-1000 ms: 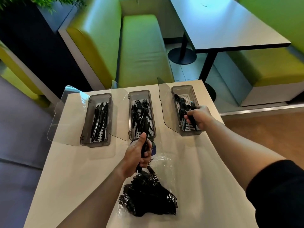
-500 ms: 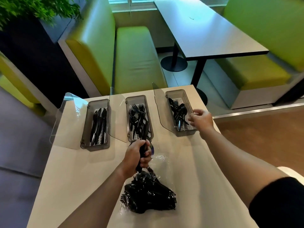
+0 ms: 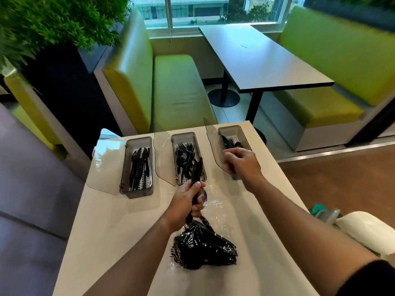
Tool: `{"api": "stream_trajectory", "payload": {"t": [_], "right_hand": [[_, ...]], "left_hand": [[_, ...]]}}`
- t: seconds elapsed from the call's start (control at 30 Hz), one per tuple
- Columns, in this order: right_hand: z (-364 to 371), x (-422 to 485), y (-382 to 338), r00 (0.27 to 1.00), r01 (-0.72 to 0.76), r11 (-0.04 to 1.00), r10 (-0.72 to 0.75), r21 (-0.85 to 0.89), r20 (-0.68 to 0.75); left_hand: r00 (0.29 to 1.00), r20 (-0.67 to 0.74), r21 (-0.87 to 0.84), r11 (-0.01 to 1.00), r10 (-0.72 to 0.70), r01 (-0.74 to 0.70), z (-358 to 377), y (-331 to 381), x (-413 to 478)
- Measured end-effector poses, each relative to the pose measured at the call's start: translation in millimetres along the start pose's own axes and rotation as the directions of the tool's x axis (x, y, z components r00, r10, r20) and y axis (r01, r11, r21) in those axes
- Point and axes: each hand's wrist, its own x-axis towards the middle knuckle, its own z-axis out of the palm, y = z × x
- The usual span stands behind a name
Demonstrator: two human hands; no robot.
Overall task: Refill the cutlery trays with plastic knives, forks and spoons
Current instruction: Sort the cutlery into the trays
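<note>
Separately, trays hold knives, forks, spoons; left hand grips cutlery.

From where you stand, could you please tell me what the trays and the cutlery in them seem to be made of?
Trays: probably smoky translucent rigid plastic; their grey walls look smooth and partly see-through. Cutlery: apparently thin black plastic, fairly glossy, judging by faint highlights.
</note>
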Motion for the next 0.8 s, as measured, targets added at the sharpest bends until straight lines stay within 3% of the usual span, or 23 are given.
{"api": "stream_trajectory", "payload": {"t": [0.23,0.53,0.8], "right_hand": [[40,-36,19,0.905,-0.155,0.979,0.193,-0.130,0.378],[54,-45,20,0.854,-0.318,0.946,0.259,0.059,0.451],[51,-42,15,0.911,-0.313,0.935,0.247,0.164,0.332]], "left_hand": [[0.998,0.042,0.107,0.993,0.054,-0.058,3,-3,-9],[0.999,0.050,0.133,0.991,0.021,-0.027,-1,-9,-18],[0.999,0.051,0.134,0.991,0.015,-0.022,-8,-11,-18]]}}
